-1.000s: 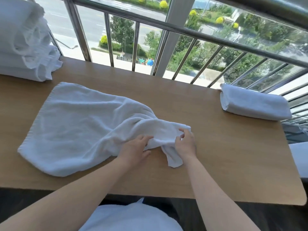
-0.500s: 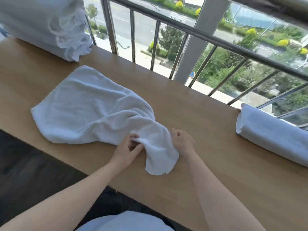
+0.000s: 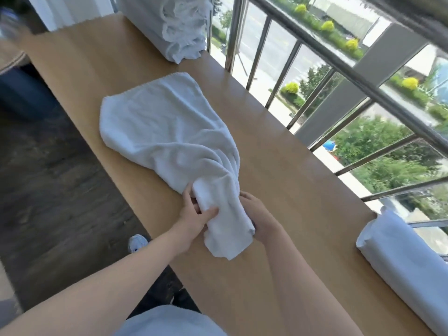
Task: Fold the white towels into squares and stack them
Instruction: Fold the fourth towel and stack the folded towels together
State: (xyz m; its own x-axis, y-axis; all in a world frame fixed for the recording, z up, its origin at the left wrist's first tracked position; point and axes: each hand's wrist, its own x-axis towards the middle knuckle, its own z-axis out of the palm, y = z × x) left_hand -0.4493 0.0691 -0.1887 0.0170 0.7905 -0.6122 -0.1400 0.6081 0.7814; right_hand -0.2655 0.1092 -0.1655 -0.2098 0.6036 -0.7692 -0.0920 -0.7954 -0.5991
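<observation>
"Two grips, one work item: report status," the trainee asks.

"Work item: white towel (image 3: 169, 132). It lies on the table (image 3: 303, 202), left of centre. Its far portion is spread roughly flat, and its near end is gathered into a narrow bunch. Left grip (image 3: 194, 220): clamped on the left side of the bunch, thumb across the top of the cloth. Right grip (image 3: 261, 220): closed on the right side of the bunch. Its fingertips go under the cloth and are hidden."

"Which step is this?"

"Judged from the layout: preparation of the current towel. No fold is made in it yet. One folded towel (image 3: 400, 260) lies at the near right of the table, well apart from the work item. The unfolded pile (image 3: 174, 30) stands at the far end of the table, beside the railing (image 3: 339, 59). Most of the task therefore remains."

"Next move?"

"Probably: open the bunch. Work each grip out to a near corner, draw the corners apart until the near edge is straight, and lay the cloth flat. Then fold. Requirements: locate both corners by feel, because the bunch conceals them. Keep tension even, or the spread far portion will drag and wrinkle. The cloth looks limp and should hold no shape unaided, so smooth it before each fold."
</observation>
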